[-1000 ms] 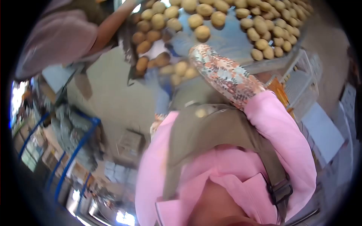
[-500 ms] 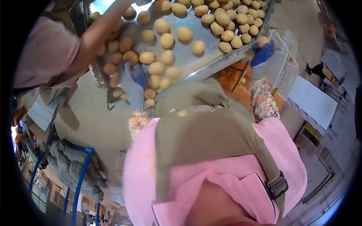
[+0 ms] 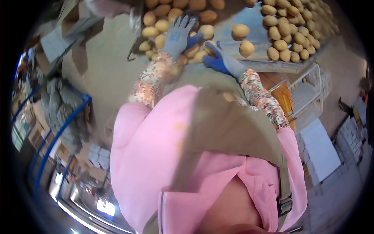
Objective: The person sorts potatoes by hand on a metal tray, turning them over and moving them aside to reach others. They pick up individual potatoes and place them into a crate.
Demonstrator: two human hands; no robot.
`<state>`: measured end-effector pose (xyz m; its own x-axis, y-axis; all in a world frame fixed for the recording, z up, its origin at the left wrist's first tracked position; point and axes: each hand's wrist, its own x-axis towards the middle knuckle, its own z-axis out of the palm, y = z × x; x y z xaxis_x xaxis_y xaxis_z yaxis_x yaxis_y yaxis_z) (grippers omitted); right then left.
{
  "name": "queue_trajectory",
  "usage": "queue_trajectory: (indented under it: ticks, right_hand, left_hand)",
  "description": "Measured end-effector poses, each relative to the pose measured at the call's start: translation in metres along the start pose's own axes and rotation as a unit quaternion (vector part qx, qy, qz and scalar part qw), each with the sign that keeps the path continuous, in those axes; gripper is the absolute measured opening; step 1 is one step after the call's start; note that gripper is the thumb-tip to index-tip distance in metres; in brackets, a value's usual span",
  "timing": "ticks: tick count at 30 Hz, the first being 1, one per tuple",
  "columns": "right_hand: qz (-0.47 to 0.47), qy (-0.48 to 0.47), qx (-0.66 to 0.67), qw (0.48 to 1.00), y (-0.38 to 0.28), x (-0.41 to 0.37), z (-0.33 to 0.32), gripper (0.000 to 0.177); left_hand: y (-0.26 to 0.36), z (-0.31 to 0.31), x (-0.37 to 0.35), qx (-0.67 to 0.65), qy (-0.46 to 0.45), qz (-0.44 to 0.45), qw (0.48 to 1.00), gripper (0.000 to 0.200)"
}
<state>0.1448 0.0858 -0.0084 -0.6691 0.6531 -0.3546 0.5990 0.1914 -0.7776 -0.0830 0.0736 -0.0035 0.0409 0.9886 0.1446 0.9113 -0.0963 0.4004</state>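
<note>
The shallow grey metal table [image 3: 255,28] with a raised edge carries many round, yellow-brown potatoes [image 3: 283,29]. The left hand [image 3: 180,36], in a grey knit glove with blue on it, lies back up over potatoes near the table's near left corner, its fingers spread apart. The right hand [image 3: 223,61], in a matching grey and blue glove, is at the table's near edge, just beside the left one. A potato is at its fingers, but whether they clamp it cannot be told. Two loose potatoes lie apart on the table's middle, right of this hand; a dense mass covers its right side. A white wire crate [image 3: 308,93] stands right of the table's near edge. Beyond the table's left side shows another person's pink sleeve [image 3: 107,7].
</note>
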Motion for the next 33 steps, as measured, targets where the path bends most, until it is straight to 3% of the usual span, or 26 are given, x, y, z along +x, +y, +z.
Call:
queue_trajectory:
  ticks: [2, 3, 4, 5, 6, 7, 8, 9, 10, 11, 12, 13, 17, 19, 21, 22, 23, 24, 25, 26, 28, 29, 30, 31, 32, 33]
  right_hand:
    - [0.068, -0.072, 0.103, 0.990, -0.009, 0.005, -0.025, 0.058]
    - [0.024, -0.060, 0.186, 0.981, 0.008, 0.004, -0.039, 0.055]
    - [-0.008, 0.036, 0.026, 0.999, -0.003, -0.001, -0.066, 0.047]
    - [-0.028, 0.077, 0.109, 0.991, 0.012, -0.007, -0.081, 0.040]
    - [0.018, 0.118, -0.043, 0.992, 0.014, -0.009, -0.099, 0.040]
    - [0.083, 0.128, 0.092, 0.984, 0.024, -0.015, -0.108, 0.040]
    - [-0.040, 0.136, -0.137, 0.980, 0.037, -0.018, -0.126, 0.040]
    - [-0.109, 0.142, -0.258, 0.949, 0.091, -0.025, -0.128, 0.042]
    - [-0.188, 0.057, -0.448, 0.872, 0.043, -0.036, -0.133, 0.037]
    - [-0.200, 0.052, -0.447, 0.870, 0.047, -0.043, -0.130, 0.037]
    - [-0.072, 0.052, -0.337, 0.937, 0.060, -0.051, -0.122, 0.041]
    - [0.062, 0.049, -0.220, 0.972, 0.071, -0.059, -0.113, 0.045]
    - [0.058, 0.113, -0.309, 0.943, 0.077, -0.054, -0.085, 0.048]
    - [0.149, 0.111, -0.376, 0.908, 0.067, -0.045, -0.078, 0.044]
    - [0.082, 0.184, -0.395, 0.896, 0.071, -0.042, -0.075, 0.034]
    - [0.095, 0.172, -0.381, 0.903, 0.068, -0.041, -0.078, 0.034]
    - [0.108, 0.160, -0.365, 0.911, 0.061, -0.041, -0.078, 0.033]
    - [0.064, 0.208, -0.377, 0.900, 0.060, -0.043, -0.075, 0.032]
    - [0.064, 0.205, -0.371, 0.903, 0.060, -0.043, -0.075, 0.029]
    - [0.084, 0.182, -0.370, 0.907, 0.058, -0.042, -0.074, 0.028]
    - [0.095, 0.177, -0.348, 0.916, 0.050, -0.042, -0.072, 0.023]
    - [0.089, 0.203, -0.331, 0.917, 0.043, -0.045, -0.071, 0.020]
    - [0.142, 0.143, -0.355, 0.913, 0.041, -0.042, -0.072, 0.019]
    - [0.167, 0.130, -0.374, 0.903, 0.041, -0.040, -0.070, 0.017]
    - [0.159, 0.089, -0.382, 0.906, 0.031, -0.041, -0.079, 0.017]
    - [0.117, 0.158, -0.337, 0.921, 0.034, -0.047, -0.076, 0.017]
  left_hand:
    - [-0.008, -0.004, -0.021, 0.090, -0.037, -0.049, 0.994, 0.065]
    - [-0.007, -0.007, -0.032, 0.097, -0.034, -0.063, 0.993, 0.065]
    - [-0.004, -0.012, -0.043, 0.098, -0.020, -0.082, 0.992, 0.066]
    - [-0.004, -0.013, -0.052, 0.101, -0.004, -0.102, 0.990, 0.067]
    - [-0.007, -0.003, -0.066, 0.060, 0.046, -0.123, 0.990, 0.069]
    - [-0.001, -0.004, -0.074, 0.098, 0.037, -0.148, 0.983, 0.067]
    - [-0.003, 0.006, -0.087, 0.116, 0.037, -0.173, 0.977, 0.067]
    - [-0.005, 0.015, -0.100, 0.132, 0.035, -0.197, 0.971, 0.066]
    - [0.003, 0.009, -0.103, 0.128, 0.013, -0.227, 0.965, 0.067]
    - [0.003, 0.021, -0.109, 0.053, 0.034, -0.259, 0.964, 0.067]
    - [0.012, 0.023, -0.106, 0.004, 0.064, -0.287, 0.956, 0.065]
    - [0.020, 0.022, -0.106, -0.046, 0.096, -0.312, 0.944, 0.063]
    - [0.021, 0.017, -0.107, -0.004, 0.122, -0.322, 0.939, 0.064]
    - [0.019, 0.018, -0.097, 0.018, 0.135, -0.310, 0.941, 0.065]
    - [0.011, 0.033, -0.095, 0.019, 0.135, -0.297, 0.945, 0.066]
    - [0.006, 0.037, -0.104, 0.003, 0.175, -0.284, 0.943, 0.063]
    - [0.013, 0.014, -0.102, -0.026, 0.141, -0.307, 0.941, 0.060]
    - [0.010, 0.023, -0.113, 0.005, 0.177, -0.304, 0.936, 0.056]
    - [0.015, 0.008, -0.111, 0.179, 0.079, -0.319, 0.927, 0.052]
    - [0.021, -0.003, -0.116, 0.147, 0.083, -0.342, 0.925, 0.050]
    - [0.016, 0.009, -0.118, 0.132, 0.172, -0.351, 0.911, 0.052]
    - [0.009, 0.017, -0.114, 0.014, 0.218, -0.365, 0.905, 0.053]
    - [0.016, 0.019, -0.092, -0.129, 0.315, -0.365, 0.867, 0.050]
    - [0.011, 0.039, -0.067, -0.482, 0.460, -0.358, 0.655, 0.042]
    - [0.000, 0.044, -0.064, -0.349, 0.317, -0.352, 0.809, 0.042]
    - [-0.001, 0.066, -0.054, -0.379, 0.307, -0.292, 0.823, 0.042]
